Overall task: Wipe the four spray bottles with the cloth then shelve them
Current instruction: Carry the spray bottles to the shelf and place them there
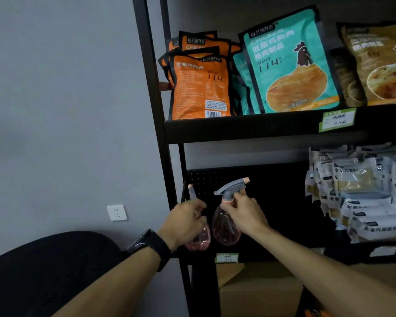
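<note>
My left hand (186,219) and right hand (244,213) each grip a pink spray bottle (225,227) at frame centre, shelving; the other two bottles and the cloth are unseen.

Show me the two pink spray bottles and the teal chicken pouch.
left spray bottle (202,236), head view, pink body
right spray bottle (225,229), head view, pink body
teal chicken pouch (290,62), head view, front panel

Two bottles (226,225) (198,239) sitting side by side at shelf's (261,255) left end; packets (361,193) lying at its right end.
</note>
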`<state>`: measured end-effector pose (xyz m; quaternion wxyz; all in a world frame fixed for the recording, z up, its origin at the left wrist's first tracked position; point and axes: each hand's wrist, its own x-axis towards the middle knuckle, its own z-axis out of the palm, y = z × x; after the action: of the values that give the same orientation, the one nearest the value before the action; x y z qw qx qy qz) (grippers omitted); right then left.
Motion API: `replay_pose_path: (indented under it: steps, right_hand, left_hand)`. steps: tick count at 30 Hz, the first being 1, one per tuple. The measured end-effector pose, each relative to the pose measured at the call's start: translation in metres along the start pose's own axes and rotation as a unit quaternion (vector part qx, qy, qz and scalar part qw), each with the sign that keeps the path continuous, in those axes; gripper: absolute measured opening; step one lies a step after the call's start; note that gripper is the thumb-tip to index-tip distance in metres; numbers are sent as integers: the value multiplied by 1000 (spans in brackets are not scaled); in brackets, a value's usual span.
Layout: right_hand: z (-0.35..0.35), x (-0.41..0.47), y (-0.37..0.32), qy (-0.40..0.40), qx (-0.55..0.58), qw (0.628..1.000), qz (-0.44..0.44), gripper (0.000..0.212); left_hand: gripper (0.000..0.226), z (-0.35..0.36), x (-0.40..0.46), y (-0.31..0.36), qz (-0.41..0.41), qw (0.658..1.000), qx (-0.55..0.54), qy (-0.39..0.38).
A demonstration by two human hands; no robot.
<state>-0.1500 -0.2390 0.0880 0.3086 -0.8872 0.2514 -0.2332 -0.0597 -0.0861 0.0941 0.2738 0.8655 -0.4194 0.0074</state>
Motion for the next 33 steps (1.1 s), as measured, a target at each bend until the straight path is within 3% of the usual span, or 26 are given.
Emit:
replay_pose_path:
  steps: [13, 26, 33]
  right_hand:
    - [41, 17, 23, 0, -7, 999, 40, 29]
    - [57, 19, 35, 7, -8, 1000, 21, 20]
    - [49, 15, 29, -5, -30, 999, 39, 29]
  left_hand:
    - [31, 11, 7, -25, -4, 1000, -2, 0]
    - [29, 9, 7, -30, -9, 1000, -11, -9]
    - [27, 3, 7, -26, -9, 1000, -10, -2]
